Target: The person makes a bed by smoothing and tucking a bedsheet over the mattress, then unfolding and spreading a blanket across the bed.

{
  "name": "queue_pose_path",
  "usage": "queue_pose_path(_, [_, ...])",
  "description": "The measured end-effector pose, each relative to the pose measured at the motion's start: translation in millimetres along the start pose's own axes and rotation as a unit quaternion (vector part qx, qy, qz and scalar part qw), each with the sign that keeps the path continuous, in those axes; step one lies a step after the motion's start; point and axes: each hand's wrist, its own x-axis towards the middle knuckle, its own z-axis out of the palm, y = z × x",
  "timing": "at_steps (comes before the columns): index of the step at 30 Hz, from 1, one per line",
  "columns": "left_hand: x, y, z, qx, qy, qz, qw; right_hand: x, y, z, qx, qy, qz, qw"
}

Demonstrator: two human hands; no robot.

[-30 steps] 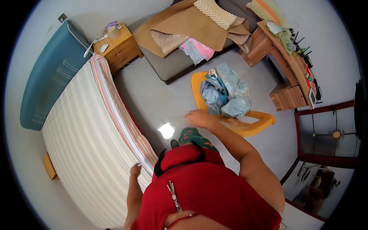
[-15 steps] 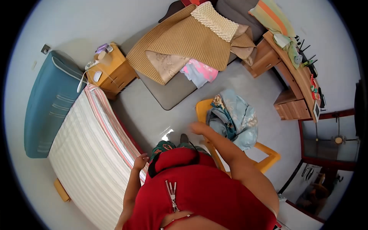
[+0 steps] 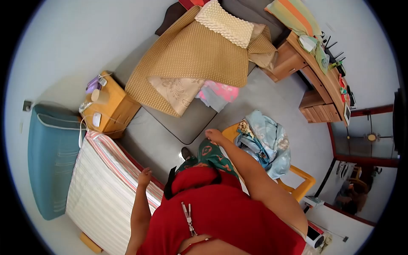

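My left hand hangs beside the bed with the striped sheet, its fingers loosely bent and nothing in them. Out in front of my body, my right hand is held with slack, half-curled fingers; I see nothing in it. It is nearest to the yellow wooden chair, close to its left end. A heap of light blue flowered cloth lies on that chair. Ahead is a grey mattress partly covered by a tan woven mat. Pink and grey cloth sticks out from under the mat.
A wooden nightstand with a cup, a white device and cables stands at the left. A wooden desk lines the right wall. A cream textured pillow rests on the mat. Grey floor lies between the mattress and chair.
My view has turned and moved forward, bringing the mattress closer. My right hand now appears farther ahead, left of the chair. One foot has stepped forward.
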Motion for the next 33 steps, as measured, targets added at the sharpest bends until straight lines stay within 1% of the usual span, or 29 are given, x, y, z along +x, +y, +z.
queue_pose_path(2, [16.2,11.7,-17.0,0.004,-0.002,0.012,1.000,16.8,-37.7,-0.3,0.033,0.025,0.071,0.997])
queue_pose_path(3, [23.0,13.8,-20.4,0.002,0.003,0.017,1.000,31.9,-45.3,-1.4,0.036,0.034,0.050,0.998])
queue_pose_path(5, [34.4,9.6,-16.4,0.009,-0.019,0.021,1.000,69.0,-56.8,-6.5,0.039,0.048,0.010,0.998])
queue_pose_path(6, [32.8,17.8,-14.3,0.027,-0.023,-0.031,0.999,86.5,-70.4,-10.8,0.065,0.055,0.031,0.996])
queue_pose_path(7, [32.5,11.1,-3.6,0.006,0.003,-0.014,1.000,101.1,-85.3,-13.9,0.091,0.063,0.053,0.992])
queue_pose_path(8, [26.7,30.8,-3.8,0.035,-0.008,-0.013,0.999,114.9,-96.6,-15.9,0.118,0.068,0.077,0.988])
queue_pose_path(9, [19.3,64.1,-6.3,0.052,-0.022,-0.067,0.996,139.7,-102.3,-23.3,0.128,0.062,0.072,0.987])
queue_pose_path(10, [17.6,61.8,6.6,0.001,-0.015,-0.077,0.997,169.6,-101.1,-32.1,0.139,0.056,0.067,0.986])
queue_pose_path(11, [13.7,59.6,19.4,0.013,-0.005,-0.072,0.997,189.4,-99.3,-36.0,0.154,0.050,0.068,0.984])
queue_pose_path(12, [12.4,75.4,25.6,0.036,-0.039,-0.112,0.992,212.2,-110.5,-42.2,0.157,0.057,0.084,0.982])
queue_pose_path(13, [9.9,78.0,38.8,-0.032,-0.035,-0.103,0.994,230.8,-127.0,-48.6,0.189,0.078,0.106,0.973])
queue_pose_path(14, [11.0,75.6,52.3,-0.009,-0.059,-0.130,0.990,245.8,-145.8,-53.3,0.219,0.097,0.129,0.962])
queue_pose_path(15, [17.5,96.2,59.4,-0.030,-0.074,-0.123,0.989,265.7,-155.5,-58.2,0.248,0.116,0.152,0.950])
queue_pose_path(16, [20.7,118.1,64.4,-0.045,-0.082,-0.149,0.984,285.3,-166.8,-65.3,0.278,0.113,0.157,0.941])
queue_pose_path(17, [25.8,171.3,52.4,-0.060,-0.089,-0.175,0.979,306.7,-172.2,-72.9,0.309,0.110,0.162,0.931])
queue_pose_path(18, [29.7,173.3,63.0,-0.096,-0.099,-0.200,0.970,323.2,-171.6,-75.4,0.339,0.106,0.168,0.920])
queue_pose_path(20, [46.5,176.6,85.9,-0.168,-0.117,-0.249,0.947,359.6,-165.7,-74.0,0.318,0.146,0.200,0.915])
queue_pose_path(21, [54.2,197.0,85.8,-0.157,-0.096,-0.212,0.960,372.2,-170.2,-72.0,0.307,0.165,0.213,0.913])
queue_pose_path(23, [67.8,243.4,82.1,-0.131,-0.052,-0.137,0.980,381.8,-180.0,-66.2,0.288,0.191,0.210,0.915])
queue_pose_path(24, [74.0,260.4,78.2,-0.154,-0.067,-0.168,0.971,384.7,-184.3,-64.1,0.279,0.204,0.208,0.915])
queue_pose_path(27, [85.1,286.9,69.8,-0.175,-0.063,-0.169,0.968,415.5,-152.3,-71.7,0.470,0.239,0.137,0.839])
queue_pose_path(29, [85.5,283.0,70.3,-0.174,-0.054,-0.167,0.969,434.9,-135.8,-92.4,0.331,0.344,0.193,0.857])
queue_pose_path(30, [85.0,277.5,70.6,-0.172,-0.050,-0.166,0.970,438.4,-135.9,-99.6,0.258,0.392,0.218,0.856])
queue_pose_path(33, [74.9,257.0,77.6,-0.174,-0.048,-0.218,0.959,434.0,-138.3,-107.8,0.458,0.315,0.160,0.816])
